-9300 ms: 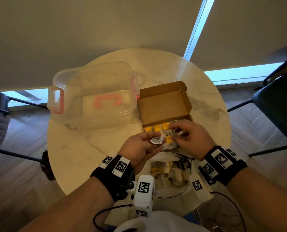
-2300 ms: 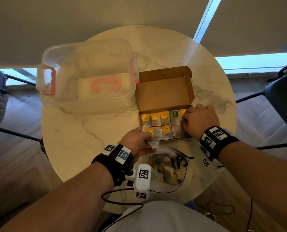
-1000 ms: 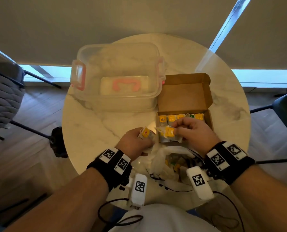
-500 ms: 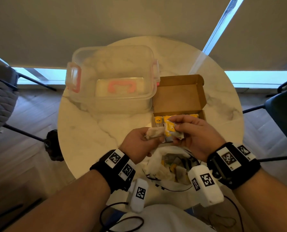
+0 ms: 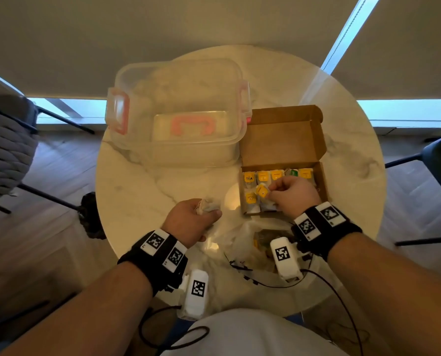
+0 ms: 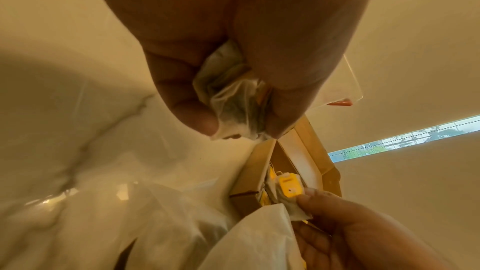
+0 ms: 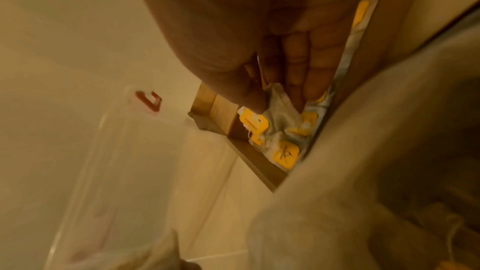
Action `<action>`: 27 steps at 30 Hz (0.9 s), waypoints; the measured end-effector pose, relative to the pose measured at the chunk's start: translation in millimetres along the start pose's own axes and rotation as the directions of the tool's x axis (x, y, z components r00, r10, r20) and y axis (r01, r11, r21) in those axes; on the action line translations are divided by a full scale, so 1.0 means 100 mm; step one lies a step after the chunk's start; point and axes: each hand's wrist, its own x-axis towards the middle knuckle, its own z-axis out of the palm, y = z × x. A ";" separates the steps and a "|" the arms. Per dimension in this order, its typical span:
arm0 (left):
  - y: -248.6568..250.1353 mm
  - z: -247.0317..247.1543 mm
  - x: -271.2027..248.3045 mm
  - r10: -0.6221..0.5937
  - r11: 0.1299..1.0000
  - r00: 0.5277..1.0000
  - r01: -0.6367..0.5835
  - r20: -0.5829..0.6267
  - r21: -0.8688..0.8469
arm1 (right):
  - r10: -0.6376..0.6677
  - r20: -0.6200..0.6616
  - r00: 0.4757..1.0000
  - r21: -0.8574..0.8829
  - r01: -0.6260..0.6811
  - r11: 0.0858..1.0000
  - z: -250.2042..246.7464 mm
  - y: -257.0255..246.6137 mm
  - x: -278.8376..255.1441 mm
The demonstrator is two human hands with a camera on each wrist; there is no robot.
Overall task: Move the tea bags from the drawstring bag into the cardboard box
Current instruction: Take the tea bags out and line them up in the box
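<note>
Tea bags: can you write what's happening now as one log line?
left hand: holds crumpled tea bag | right hand: placing yellow-tagged tea bag in cardboard box

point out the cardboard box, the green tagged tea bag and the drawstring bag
cardboard box (image 5: 281, 140): head view, inside of open lid
green tagged tea bag (image 5: 293, 172): head view, its green tag
drawstring bag (image 5: 236, 242): head view, white fabric

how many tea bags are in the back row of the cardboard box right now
5 along the back wall of the cardboard box: four yellow-tagged tea bags and one green-tagged tea bag. The right hand may hide more.
</note>
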 end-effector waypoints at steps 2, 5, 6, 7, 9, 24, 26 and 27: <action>-0.02 -0.01 -0.01 -0.003 1.000 1.000 0.003 0.003 0.011 | 0.040 -0.026 0.999 -0.067 -0.042 0.997 0.14 -0.03 0.03; -0.02 0.00 -0.03 -0.003 1.000 1.000 0.002 0.019 0.018 | 0.091 -0.013 0.996 -0.067 -0.091 0.994 0.24 -0.07 0.06; -0.03 0.00 -0.02 -0.006 1.000 1.000 0.006 0.027 0.008 | 0.094 0.002 0.996 -0.074 -0.094 0.993 0.25 -0.07 0.05; -0.03 0.01 -0.03 -0.011 1.000 0.999 0.011 0.035 -0.007 | 0.091 0.014 0.996 -0.080 -0.090 0.993 0.26 -0.08 0.05; -0.02 0.04 -0.02 -0.015 0.999 0.999 0.017 0.051 -0.040 | 0.073 0.016 0.997 -0.113 -0.071 0.991 0.28 -0.07 0.05; 0.48 0.30 0.07 0.045 0.993 0.962 -0.072 0.269 0.089 | -0.212 0.380 0.900 0.334 0.080 0.939 -0.07 -0.08 -0.18; 0.53 0.34 0.08 0.037 0.997 0.957 -0.056 0.289 0.059 | -0.205 0.391 0.897 0.432 0.018 0.902 -0.14 -0.09 -0.21; 0.54 0.37 0.10 0.024 0.997 0.959 -0.044 0.283 0.063 | -0.184 0.356 0.916 0.478 -0.009 0.879 -0.16 -0.08 -0.21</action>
